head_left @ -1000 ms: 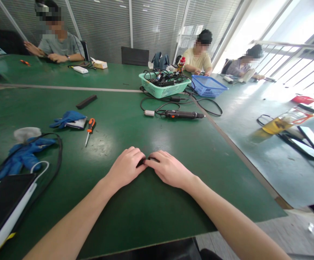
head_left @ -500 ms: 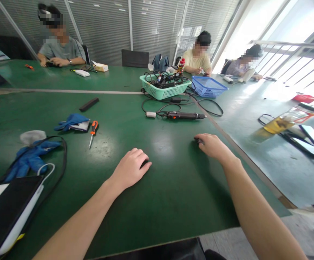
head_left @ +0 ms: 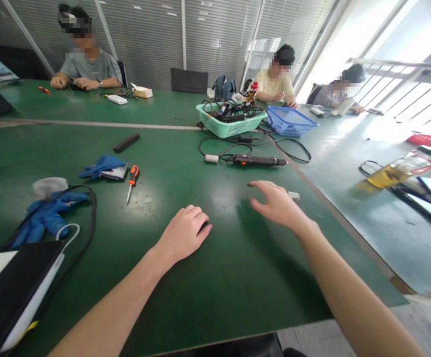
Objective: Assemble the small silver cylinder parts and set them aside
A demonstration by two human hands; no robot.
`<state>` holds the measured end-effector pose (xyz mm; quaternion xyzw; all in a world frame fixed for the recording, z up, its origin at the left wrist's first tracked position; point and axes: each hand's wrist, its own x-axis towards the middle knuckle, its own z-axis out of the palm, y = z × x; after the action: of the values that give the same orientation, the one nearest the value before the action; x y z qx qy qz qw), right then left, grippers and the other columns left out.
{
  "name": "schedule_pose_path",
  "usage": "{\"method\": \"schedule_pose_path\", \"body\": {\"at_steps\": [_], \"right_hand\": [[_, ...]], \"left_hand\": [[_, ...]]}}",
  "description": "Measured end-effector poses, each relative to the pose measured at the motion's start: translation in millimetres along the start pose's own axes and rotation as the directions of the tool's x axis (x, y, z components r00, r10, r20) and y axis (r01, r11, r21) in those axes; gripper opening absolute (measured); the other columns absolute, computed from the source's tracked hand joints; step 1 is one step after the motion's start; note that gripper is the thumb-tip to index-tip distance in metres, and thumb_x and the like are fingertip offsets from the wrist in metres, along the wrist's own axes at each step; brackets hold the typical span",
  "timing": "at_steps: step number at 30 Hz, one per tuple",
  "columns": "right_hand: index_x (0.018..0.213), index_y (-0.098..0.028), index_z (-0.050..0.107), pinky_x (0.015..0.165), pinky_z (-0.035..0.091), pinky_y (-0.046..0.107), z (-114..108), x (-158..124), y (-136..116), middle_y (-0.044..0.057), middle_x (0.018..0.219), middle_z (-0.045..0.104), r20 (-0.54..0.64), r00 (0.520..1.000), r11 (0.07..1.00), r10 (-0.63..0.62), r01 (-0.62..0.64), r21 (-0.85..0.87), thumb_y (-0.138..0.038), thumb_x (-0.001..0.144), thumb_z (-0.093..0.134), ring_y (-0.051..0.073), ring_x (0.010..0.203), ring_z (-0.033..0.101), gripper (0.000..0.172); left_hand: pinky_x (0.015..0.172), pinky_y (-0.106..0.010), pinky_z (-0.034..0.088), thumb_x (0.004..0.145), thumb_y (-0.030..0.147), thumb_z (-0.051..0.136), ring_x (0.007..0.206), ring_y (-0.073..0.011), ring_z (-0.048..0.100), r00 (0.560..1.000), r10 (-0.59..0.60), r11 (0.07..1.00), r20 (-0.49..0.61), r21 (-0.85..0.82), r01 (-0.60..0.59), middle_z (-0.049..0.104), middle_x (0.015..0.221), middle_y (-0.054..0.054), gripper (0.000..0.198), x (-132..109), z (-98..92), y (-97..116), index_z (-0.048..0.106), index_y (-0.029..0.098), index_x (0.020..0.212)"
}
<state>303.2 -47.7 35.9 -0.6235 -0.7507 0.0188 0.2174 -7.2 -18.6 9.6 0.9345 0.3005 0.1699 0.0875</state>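
My left hand rests on the green table with its fingers curled. A dark patch shows between thumb and fingers; whether it is a thing or shadow I cannot make out. My right hand hovers over the table to the right, thumb and fingers apart, with nothing between them. Just beyond its wrist lies a small whitish object, mostly hidden by the hand. A black electric screwdriver with a cable lies farther back. To the left is an orange-handled screwdriver.
Behind the electric screwdriver stand a green basket of cabled tools and a blue basket. Blue gloves, a black bar and a white device with a black top lie left. A bottle is at right. Several people sit opposite.
My right hand has moved left and its fingers have spread from a pinch on a small dark thing. A whitish object now shows behind it. My left hand stays in place.
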Motion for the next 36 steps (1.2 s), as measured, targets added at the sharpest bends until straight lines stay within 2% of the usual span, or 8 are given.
{"method": "schedule_pose_path", "body": {"at_steps": [2,4,8,11,15,21,28,36], "right_hand": [[0.143,-0.019,0.055,0.117,0.042,0.048,21.0,13.1,-30.9,0.014,0.145,0.058,0.051,0.990,0.990,-0.135,0.133,0.041,-0.029,0.090,0.068,0.031,0.138,0.050,0.056],[0.145,-0.019,0.054,0.115,0.044,0.047,41.1,24.8,-53.4,0.014,0.144,0.058,0.084,0.971,0.973,-0.223,0.217,0.076,-0.031,0.090,0.070,0.030,0.137,0.051,0.059],[0.119,-0.017,0.068,0.101,0.052,0.043,62.8,32.2,-70.1,0.012,0.115,0.069,0.114,0.945,0.950,-0.306,0.295,0.107,-0.020,0.095,0.062,0.027,0.113,0.062,0.025],[0.102,-0.019,0.071,0.094,0.054,0.039,63.5,23.8,-71.4,0.009,0.100,0.068,0.113,0.934,0.938,-0.339,0.327,0.115,-0.011,0.096,0.056,0.023,0.100,0.063,0.018],[0.106,-0.020,0.070,0.094,0.054,0.039,59.2,19.1,-72.7,0.008,0.103,0.068,0.044,0.953,0.948,-0.301,0.295,0.117,-0.010,0.095,0.056,0.024,0.101,0.061,0.020],[0.140,-0.016,0.056,0.115,0.041,0.055,70.2,44.5,-71.5,0.018,0.150,0.049,-0.097,0.981,0.979,-0.170,0.179,0.097,-0.027,0.099,0.059,0.034,0.141,0.040,0.042],[0.128,-0.017,0.066,0.115,0.043,0.049,98.6,46.1,-73.2,0.015,0.140,0.062,0.003,0.973,0.967,-0.230,0.228,0.111,-0.027,0.100,0.059,0.029,0.136,0.050,0.031],[0.127,-0.016,0.067,0.117,0.042,0.046,96.5,42.7,-78.5,0.014,0.140,0.062,0.020,0.975,0.973,-0.223,0.221,0.062,-0.026,0.101,0.060,0.028,0.137,0.051,0.029]], "left_hand": [[0.085,-0.040,0.050,0.102,0.022,0.057,0.095,-0.0244,0.058,1.000,0.001,1.000,-0.006,0.011,-0.001,0.064,0.095,-0.006,0.012,0.3,-0.6,0.3,0.066,0.019,0.095],[0.085,-0.040,0.049,0.101,0.021,0.056,0.095,-0.0246,0.058,1.000,0.004,1.000,-0.016,0.026,-0.003,0.064,0.094,-0.006,0.012,0.5,-1.4,0.2,0.065,0.019,0.094],[0.083,-0.039,0.049,0.098,0.017,0.055,0.093,-0.0245,0.058,0.999,-0.015,0.999,-0.050,0.037,0.017,0.063,0.093,-0.006,0.012,1.0,-3.3,-0.2,0.062,0.019,0.089],[0.082,-0.039,0.049,0.097,0.015,0.055,0.092,-0.0248,0.058,0.996,-0.040,0.999,-0.083,0.014,0.042,0.063,0.092,-0.006,0.010,1.2,-3.9,-0.1,0.061,0.019,0.090],[0.082,-0.039,0.049,0.097,0.016,0.054,0.093,-0.0252,0.058,0.994,-0.054,0.999,-0.095,-0.006,0.054,0.063,0.094,-0.006,0.008,1.6,-2.5,1.2,0.060,0.019,0.093],[0.085,-0.041,0.050,0.096,0.016,0.055,0.095,-0.0257,0.059,0.984,-0.121,0.993,-0.130,-0.021,0.119,0.064,0.095,-0.006,0.007,2.9,0.9,-1.4,0.061,0.019,0.095],[0.085,-0.039,0.050,0.097,0.016,0.056,0.094,-0.0254,0.058,0.981,-0.157,0.987,-0.110,0.016,0.160,0.063,0.094,-0.006,0.008,3.7,5.8,-10.6,0.061,0.020,0.093],[0.087,-0.039,0.050,0.097,0.016,0.057,0.095,-0.0255,0.057,0.983,-0.169,0.985,-0.072,0.030,0.171,0.063,0.093,-0.007,0.010,6.4,4.9,-9.8,0.065,0.019,0.091]]}}
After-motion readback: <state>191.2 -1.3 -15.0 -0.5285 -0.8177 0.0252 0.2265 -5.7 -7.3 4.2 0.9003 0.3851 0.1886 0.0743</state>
